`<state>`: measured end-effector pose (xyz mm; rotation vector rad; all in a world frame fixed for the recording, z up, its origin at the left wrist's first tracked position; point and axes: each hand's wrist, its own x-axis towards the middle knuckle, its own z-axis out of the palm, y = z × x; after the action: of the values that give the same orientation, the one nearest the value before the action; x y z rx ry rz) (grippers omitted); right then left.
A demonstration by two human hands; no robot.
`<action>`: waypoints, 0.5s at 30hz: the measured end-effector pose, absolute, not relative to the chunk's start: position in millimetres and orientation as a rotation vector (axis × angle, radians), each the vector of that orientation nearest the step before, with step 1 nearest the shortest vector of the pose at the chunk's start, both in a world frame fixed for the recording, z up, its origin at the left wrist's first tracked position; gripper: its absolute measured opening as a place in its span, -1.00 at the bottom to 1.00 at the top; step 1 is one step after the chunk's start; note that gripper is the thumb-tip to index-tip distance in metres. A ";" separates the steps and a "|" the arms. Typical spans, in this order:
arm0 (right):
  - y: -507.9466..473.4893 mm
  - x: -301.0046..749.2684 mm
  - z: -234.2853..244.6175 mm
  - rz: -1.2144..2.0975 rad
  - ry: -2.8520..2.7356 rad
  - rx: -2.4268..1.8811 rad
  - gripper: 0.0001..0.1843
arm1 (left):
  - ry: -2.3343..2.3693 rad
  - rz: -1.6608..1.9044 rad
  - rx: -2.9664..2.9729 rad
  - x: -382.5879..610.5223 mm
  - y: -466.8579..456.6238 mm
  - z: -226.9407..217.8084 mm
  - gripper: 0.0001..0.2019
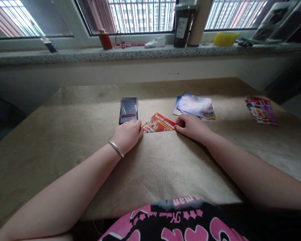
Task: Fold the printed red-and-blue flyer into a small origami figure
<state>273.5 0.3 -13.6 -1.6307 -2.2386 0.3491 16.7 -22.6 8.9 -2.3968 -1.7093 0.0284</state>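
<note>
White letters on the black-and-pink shirt seem to spell "man". White Chinese characters cross the red flyer, too small to read surely; print on the white label of the dark jar is illegible.

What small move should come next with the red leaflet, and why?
Perhaps press with the right hand along the near edge of the red leaflet: it looks triangular, as if folded there, with the left hand at the edge's left end.
</note>
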 end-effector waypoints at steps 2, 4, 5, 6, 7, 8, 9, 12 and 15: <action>0.0 275.7 -13.8 0.383 -2.222 -1.603 -0.90 | -1.716 -0.014 -2.413 16.5 -23.1 9.9 -0.76; 0.3 278.2 -14.9 0.416 -2.172 -1.563 -0.90 | -1.788 -0.099 -2.435 16.4 -22.8 11.1 -0.75; 0.7 279.4 -15.7 0.427 -2.141 -1.538 -0.90 | -1.837 -0.148 -2.446 16.1 -22.4 11.7 -0.72; 1.1 280.6 -16.5 0.432 -2.112 -1.511 -0.90 | -1.874 -0.197 -2.460 15.6 -21.7 12.1 -0.68; 1.6 281.7 -17.3 0.433 -2.092 -1.478 -0.90 | -1.883 -0.247 -2.478 14.9 -20.8 12.2 -0.66; 2.1 282.7 -17.9 0.430 -2.083 -1.441 -0.90 | -1.853 -0.300 -2.508 14.1 -19.8 12.1 -0.65; 2.5 283.6 -18.2 0.425 -2.080 -1.403 -0.91 | -1.777 -0.358 -2.553 13.1 -18.7 11.5 -0.67; 3.2 285.7 -17.7 0.393 -2.101 -1.269 -0.91 | -1.415 -0.487 -2.701 10.3 -15.5 8.0 -0.74; 3.2 286.8 -16.3 0.352 -2.181 -1.136 -0.89 | -1.092 -0.478 -2.816 9.2 -13.9 3.8 -0.78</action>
<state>286.8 3.2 -16.3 -1.1360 -2.1815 0.3523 9.2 -13.9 3.8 -2.8160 -1.0922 -0.4782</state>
